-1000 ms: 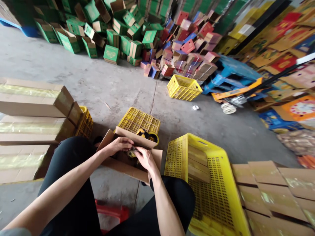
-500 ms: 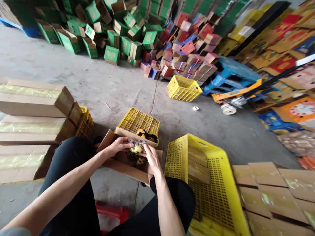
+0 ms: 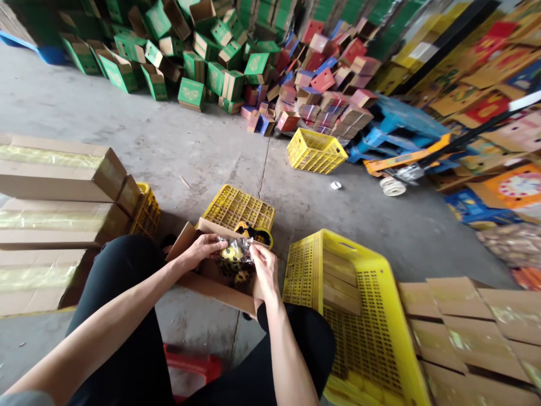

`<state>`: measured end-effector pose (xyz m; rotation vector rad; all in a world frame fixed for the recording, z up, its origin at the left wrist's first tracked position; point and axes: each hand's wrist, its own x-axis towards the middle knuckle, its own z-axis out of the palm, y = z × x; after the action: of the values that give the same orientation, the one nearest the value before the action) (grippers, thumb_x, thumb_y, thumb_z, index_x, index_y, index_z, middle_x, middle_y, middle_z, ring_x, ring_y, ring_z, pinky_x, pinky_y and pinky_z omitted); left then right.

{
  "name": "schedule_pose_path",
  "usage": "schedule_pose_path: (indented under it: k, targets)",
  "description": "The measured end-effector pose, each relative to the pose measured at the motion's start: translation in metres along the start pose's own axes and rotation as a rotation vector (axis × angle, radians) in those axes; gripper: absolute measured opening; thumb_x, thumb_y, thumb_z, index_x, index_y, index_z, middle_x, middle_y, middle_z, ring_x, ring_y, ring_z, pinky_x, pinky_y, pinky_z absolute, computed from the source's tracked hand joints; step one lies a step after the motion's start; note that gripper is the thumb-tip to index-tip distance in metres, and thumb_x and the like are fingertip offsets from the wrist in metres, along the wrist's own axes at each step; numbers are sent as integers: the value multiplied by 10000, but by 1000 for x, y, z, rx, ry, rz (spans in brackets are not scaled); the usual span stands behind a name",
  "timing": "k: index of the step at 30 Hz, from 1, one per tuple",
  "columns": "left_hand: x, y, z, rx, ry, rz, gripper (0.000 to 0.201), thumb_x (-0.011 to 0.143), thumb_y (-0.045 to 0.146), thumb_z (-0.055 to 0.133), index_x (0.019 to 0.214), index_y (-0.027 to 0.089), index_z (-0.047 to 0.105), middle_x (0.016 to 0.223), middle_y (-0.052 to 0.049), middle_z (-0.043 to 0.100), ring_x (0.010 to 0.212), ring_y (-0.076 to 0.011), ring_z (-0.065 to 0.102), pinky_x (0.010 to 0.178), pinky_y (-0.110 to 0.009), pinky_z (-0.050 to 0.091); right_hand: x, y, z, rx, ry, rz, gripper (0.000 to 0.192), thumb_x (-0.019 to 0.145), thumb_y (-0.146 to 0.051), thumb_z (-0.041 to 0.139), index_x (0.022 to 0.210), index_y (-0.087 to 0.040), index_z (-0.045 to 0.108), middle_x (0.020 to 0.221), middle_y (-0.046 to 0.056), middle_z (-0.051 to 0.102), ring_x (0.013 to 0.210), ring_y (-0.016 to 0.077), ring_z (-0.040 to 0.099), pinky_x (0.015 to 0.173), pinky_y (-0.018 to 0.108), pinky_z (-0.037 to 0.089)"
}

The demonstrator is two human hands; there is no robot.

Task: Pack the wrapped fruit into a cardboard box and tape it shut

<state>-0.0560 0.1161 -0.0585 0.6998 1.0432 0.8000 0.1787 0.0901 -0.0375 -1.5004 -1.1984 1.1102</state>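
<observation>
Between my two hands is a yellow, rounded item in clear plastic wrap with dark spots, above an open cardboard box. My left hand pinches the left side of the wrap. At the right end, the fingers of my right hand are closed on a stretched, crinkled part of the plastic. More dark-and-yellow items lie inside the box below, partly hidden. Just past the box, a tape dispenser with a yellow-and-black body rests on an upturned yellow crate.
A large yellow crate holding flat cardboard boxes stands at right, beside stacked cartons. Taped cartons stand at left. Farther off are a small yellow crate, a pallet jack and heaped green boxes.
My right hand has shifted slightly right, away from the yellow item, drawing the plastic wrap out sideways. My left hand stays nearly in place.
</observation>
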Motion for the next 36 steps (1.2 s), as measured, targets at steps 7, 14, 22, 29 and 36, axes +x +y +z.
schedule_pose_path:
  k: [7,14,22,29,36]
  targets:
    - [1,-1,0,-20,50,12,561,601,611,990,843,173,739,780,-32,772,681,-161,709,742,-298,570,-5,-3,7,218,56,210,445,724,-614,869,934,-224,825,898,51,809,815,224,730,696,308,569]
    - [4,-1,0,5,9,51,519,647,601,972,798,167,730,765,-34,762,690,-172,706,756,-319,577,-2,-5,5,199,-11,212,541,726,-679,864,1030,-235,809,1059,80,823,961,268,759,724,323,609]
    - [3,-2,-1,31,-9,50,537,662,616,961,873,161,767,811,-43,776,721,-180,716,752,-309,571,-3,-2,5,144,-175,198,570,755,-709,831,992,-190,839,917,52,801,846,239,732,716,328,604]
    - [-1,1,-2,40,-86,0,586,640,578,986,1026,178,798,1025,-78,804,932,-233,750,848,-344,593,-2,0,2,167,-86,194,563,751,-698,849,1001,-193,846,892,50,795,810,218,716,711,314,586]
    - [4,0,-2,17,24,60,546,531,561,1027,732,167,707,773,-32,743,757,-192,705,797,-348,591,-4,-1,3,213,-96,249,543,736,-691,865,994,-214,835,984,68,821,903,249,760,781,347,624]
